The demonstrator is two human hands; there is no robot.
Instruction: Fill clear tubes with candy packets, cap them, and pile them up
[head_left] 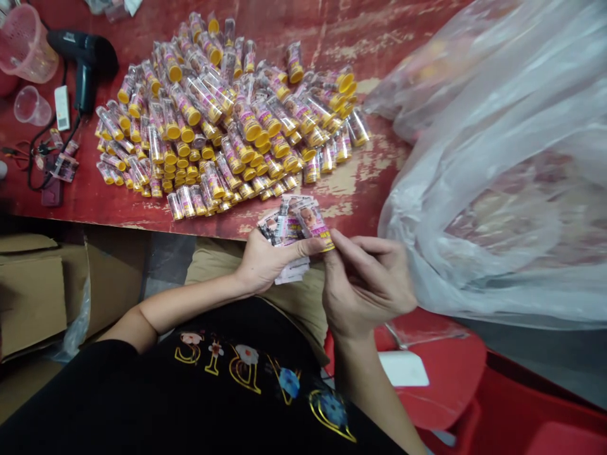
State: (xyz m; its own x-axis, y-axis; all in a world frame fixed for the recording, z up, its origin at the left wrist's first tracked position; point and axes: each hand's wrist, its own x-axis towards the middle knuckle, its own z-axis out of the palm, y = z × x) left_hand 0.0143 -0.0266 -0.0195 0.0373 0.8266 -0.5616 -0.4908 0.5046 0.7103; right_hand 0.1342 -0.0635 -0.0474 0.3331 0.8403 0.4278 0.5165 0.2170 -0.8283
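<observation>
My left hand [268,260] is closed round a loose stack of small printed labels [290,237], its thumb lying across them. The labels are pale with dark, pink and yellow print. My right hand [370,278] pinches the yellow corner of the top label [313,222] between thumb and fingertips, and that label overlaps the others. Both hands are close together just in front of the table edge, over my lap. Beyond them lies a large heap of clear tubes [203,120] with yellow caps and pink-and-yellow labels.
The worn red table [332,25] spans the back. A big clear plastic bag [455,183] bulges at right. On the left are a black heat gun [85,57], a pink basket [28,41] and a plastic cup [32,106]. Cardboard boxes [31,297] and a red stool [450,373] flank me.
</observation>
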